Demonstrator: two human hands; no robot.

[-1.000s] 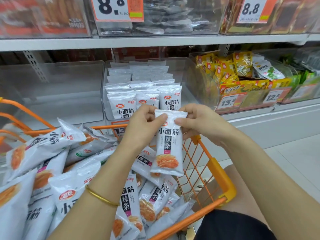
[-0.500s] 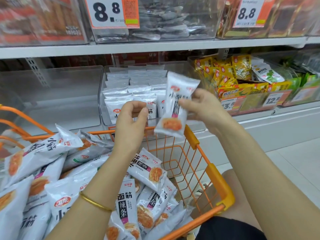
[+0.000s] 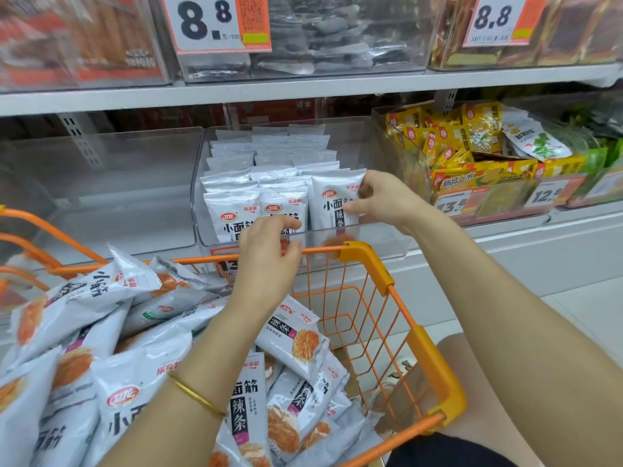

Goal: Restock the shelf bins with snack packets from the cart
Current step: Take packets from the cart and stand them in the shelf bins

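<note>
we're in the placing step: one snack packet [image 3: 332, 203] stands upright at the front right of the clear shelf bin [image 3: 387, 239], just beside the front row of packets [image 3: 232, 210] already in there. the right grip [image 3: 381, 200] has it by the right edge, fingers curled round the side and thumb across the face, a narrow pinch with the packet firmly in it. its lower end sits behind the bin's front wall, so we judge it's nearly seated.

the left grip [image 3: 269, 251] hovers above the orange cart [image 3: 367, 261] rim, right at the bin's front wall, fingers loosely curled with a small gap to the thumb and nothing in it that we can see. whether it touches the bin's lip, we cannot tell.

what's next, by our reckoning? let the packet settle square with its neighbours, release it, then go down for another from the heap of packets in the cart [image 3: 111, 288]. plenty of them lie there, so the restock looks well short of done. the call is a gentle release, so the row doesn't tip forward.
</note>
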